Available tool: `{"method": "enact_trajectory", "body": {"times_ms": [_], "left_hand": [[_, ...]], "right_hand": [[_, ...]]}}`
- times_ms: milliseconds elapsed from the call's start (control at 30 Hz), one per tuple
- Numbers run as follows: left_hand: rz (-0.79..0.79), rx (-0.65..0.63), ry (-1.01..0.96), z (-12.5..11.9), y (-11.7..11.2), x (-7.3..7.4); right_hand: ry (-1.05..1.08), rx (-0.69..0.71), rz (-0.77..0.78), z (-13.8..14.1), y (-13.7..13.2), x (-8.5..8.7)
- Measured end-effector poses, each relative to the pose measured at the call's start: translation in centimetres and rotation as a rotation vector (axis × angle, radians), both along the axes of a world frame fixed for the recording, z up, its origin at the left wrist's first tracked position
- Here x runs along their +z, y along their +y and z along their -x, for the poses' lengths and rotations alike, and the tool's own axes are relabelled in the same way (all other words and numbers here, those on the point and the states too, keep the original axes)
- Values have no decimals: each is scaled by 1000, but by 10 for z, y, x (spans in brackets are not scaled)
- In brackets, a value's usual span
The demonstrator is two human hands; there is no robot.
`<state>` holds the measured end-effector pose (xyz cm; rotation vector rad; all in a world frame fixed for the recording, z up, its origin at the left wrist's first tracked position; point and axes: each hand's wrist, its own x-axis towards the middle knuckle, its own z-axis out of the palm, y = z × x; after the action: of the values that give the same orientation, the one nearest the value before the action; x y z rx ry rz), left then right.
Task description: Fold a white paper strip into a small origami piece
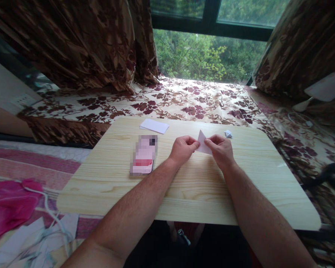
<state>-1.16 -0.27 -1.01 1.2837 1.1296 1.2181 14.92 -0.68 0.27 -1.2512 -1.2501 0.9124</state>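
Observation:
Between my two hands is a small piece of folded white paper (202, 144), its pointed tip standing up above the table. My left hand (183, 149) pinches its left edge between thumb and fingers. On the other side, my right hand (221, 149) grips the paper with the thumb laid against its face. Just beyond my right hand lies a small folded paper piece (228, 134). A stack of white paper strips (154, 126) rests at the back left of the table. To the left of my hands is a pink phone (143, 154), partly blurred out.
The wooden table (190, 190) has rounded corners. A ledge with a floral cover (195, 98) runs behind it, below a window. A white lamp (325, 87) stands at the right. Pink cloth (11, 208), a white cable (47, 203) and loose papers lie at the lower left.

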Motion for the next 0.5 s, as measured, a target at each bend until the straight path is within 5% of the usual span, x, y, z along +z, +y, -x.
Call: {"method": "enact_trajectory", "body": {"times_ms": [300, 500], "left_hand": [[39, -31, -43, -1, -1, 4], [42, 14, -66, -1, -2, 4]], "right_hand": [[-14, -106, -45, -6, 6, -6], [-36, 76, -7, -4, 4, -2]]}}
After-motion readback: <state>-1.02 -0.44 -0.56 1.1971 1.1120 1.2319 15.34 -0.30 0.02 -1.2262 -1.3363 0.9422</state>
